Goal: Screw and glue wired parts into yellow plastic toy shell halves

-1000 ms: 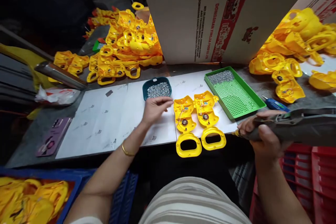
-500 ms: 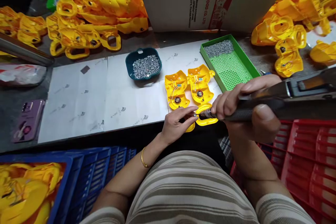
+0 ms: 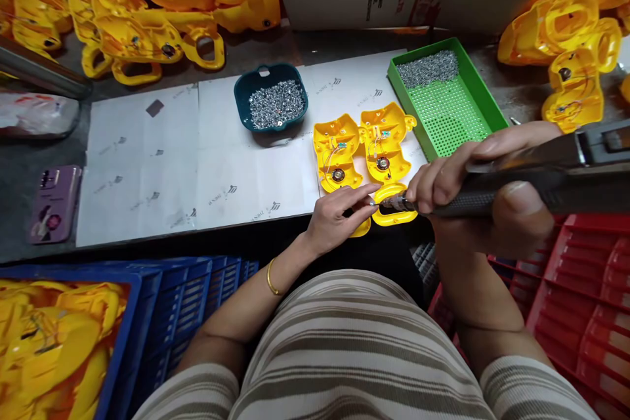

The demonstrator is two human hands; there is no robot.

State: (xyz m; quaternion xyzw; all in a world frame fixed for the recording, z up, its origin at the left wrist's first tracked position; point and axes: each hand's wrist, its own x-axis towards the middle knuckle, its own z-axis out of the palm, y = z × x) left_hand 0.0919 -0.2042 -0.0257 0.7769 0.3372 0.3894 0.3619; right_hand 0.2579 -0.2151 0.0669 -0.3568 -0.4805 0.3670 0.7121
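Yellow shells (image 3: 394, 149) just past the screw (image 3: 373, 203)

Lying open on the counter (image 3: 322, 49), handles (image 3: 399, 219) on the near side; pinching the screw in left hand (image 3: 332, 220), nearer the shells; wrapping right hand (image 3: 492, 233) around screwdriver (image 3: 556, 172), aimed lengthwise leftward at it

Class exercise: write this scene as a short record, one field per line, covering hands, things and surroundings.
left hand: pinching a metal piece at the driver's tip
right hand: gripping the driver
shells: two, yellow, open, side by side on white sheet
bowl: dark, holding metal bits
green tray: metal bits at far end
beside sheet: phone
near side: blue crate, red crate
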